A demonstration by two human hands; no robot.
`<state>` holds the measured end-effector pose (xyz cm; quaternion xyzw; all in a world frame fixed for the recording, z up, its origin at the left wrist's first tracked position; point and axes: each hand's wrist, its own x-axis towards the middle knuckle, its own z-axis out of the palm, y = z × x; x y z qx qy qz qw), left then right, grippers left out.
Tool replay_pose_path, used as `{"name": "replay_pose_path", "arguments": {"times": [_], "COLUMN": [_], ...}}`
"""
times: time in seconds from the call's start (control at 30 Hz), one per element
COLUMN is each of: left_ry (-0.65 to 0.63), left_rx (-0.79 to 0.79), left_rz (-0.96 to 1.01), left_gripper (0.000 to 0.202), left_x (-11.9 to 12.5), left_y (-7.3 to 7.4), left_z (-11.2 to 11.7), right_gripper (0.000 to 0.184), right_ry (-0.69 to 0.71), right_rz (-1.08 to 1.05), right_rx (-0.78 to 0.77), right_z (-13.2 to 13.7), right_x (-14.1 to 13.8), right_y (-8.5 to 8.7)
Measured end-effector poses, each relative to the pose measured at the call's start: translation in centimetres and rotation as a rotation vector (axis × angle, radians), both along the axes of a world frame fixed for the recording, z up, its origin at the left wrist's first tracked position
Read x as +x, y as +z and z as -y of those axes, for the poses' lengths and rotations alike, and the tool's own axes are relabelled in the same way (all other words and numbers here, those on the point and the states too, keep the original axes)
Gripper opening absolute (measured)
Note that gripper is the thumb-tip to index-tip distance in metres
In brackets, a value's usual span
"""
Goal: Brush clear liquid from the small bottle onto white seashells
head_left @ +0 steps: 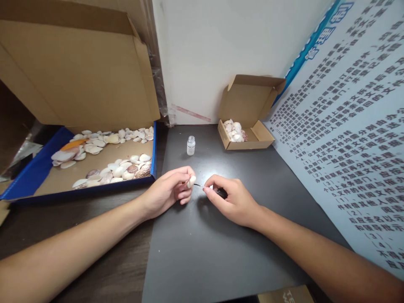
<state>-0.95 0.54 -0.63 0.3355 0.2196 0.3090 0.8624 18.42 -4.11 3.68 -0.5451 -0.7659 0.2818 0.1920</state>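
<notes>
Holds a shell (191, 182) close to a brush (198, 185), over the table (195, 261).
Pinches the shell in the left hand (170, 188), grips the brush in the right hand (236, 201), near the bottle (190, 147).

Room is left on the mat (183, 261) at lower centre; passage is blocked by 1 bottle (191, 147) above centre, the blue box (91, 163) at left, the small box (249, 145) at upper right and the poster (334, 139) at far right.
</notes>
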Motion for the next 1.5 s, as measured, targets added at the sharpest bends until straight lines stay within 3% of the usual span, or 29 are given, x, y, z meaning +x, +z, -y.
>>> {"name": "replay_pose_path", "arguments": {"times": [0.3,0.5,1.17,1.5], "left_ry": [0.004,-0.002,-0.011,0.002], "left_rx": [0.017,0.047,0.09,0.075], "left_rz": [-0.041,-0.067,-0.071,-0.09], "left_gripper": [0.01,0.013,0.014,0.012], "left_x": [0.03,0.06,0.22,0.21], "left_y": [0.0,-0.03,-0.6,-0.01], "left_z": [0.16,0.21,0.19,0.21], "right_gripper": [0.015,0.01,0.01,0.011], "right_ry": [-0.001,-0.089,-0.025,0.024], "right_rz": [-0.048,0.022,-0.016,-0.074], "right_rx": [0.009,0.017,0.022,0.077], "right_z": [0.18,-0.04,0.08,0.43], "right_x": [-0.08,-0.16,-0.06,-0.07], "right_y": [0.57,0.46,0.53,0.67]}}
